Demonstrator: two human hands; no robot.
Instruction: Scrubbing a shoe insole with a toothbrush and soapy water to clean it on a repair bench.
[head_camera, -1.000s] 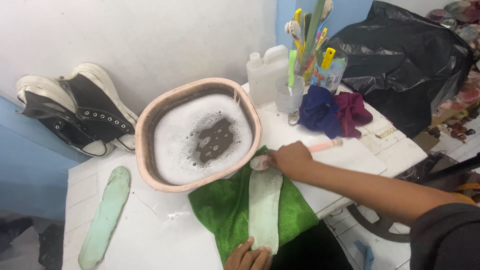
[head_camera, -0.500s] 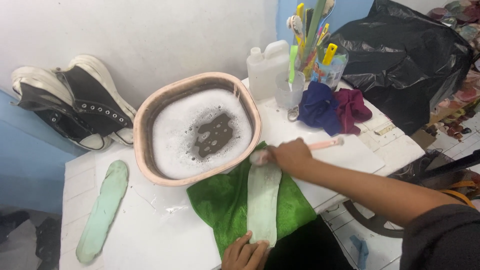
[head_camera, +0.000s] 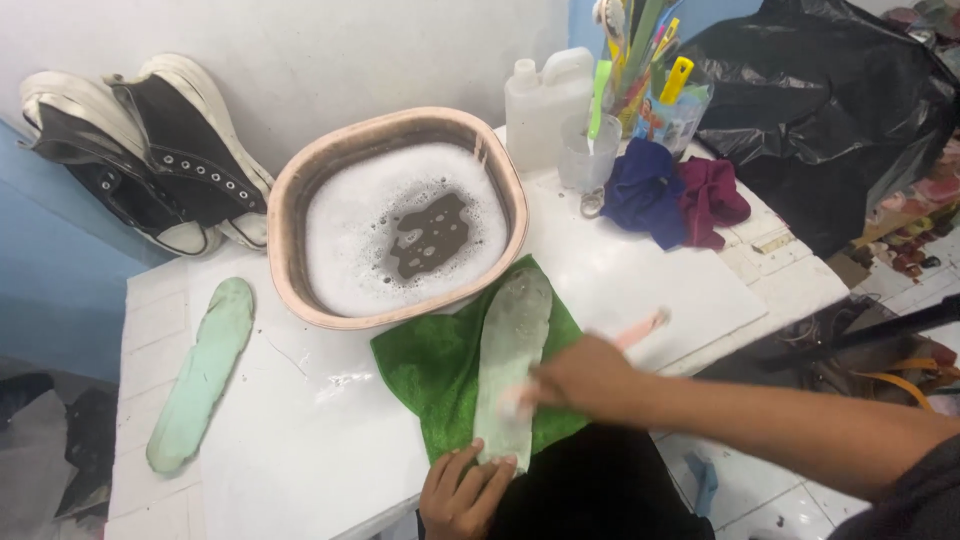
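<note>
Pale green foam insole (head_camera: 508, 365) laid on green cloth (head_camera: 440, 370) on white surface (head_camera: 300, 450); heel pinned by left hand (head_camera: 465, 492); pink-handled brush (head_camera: 640, 328) gripped by right hand (head_camera: 585, 378), scrubbing mid-insole. Even pressure needed.

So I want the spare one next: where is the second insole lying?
The second insole lies on the left of the white table, apart from the green cloth, left of the soapy basin.
</note>
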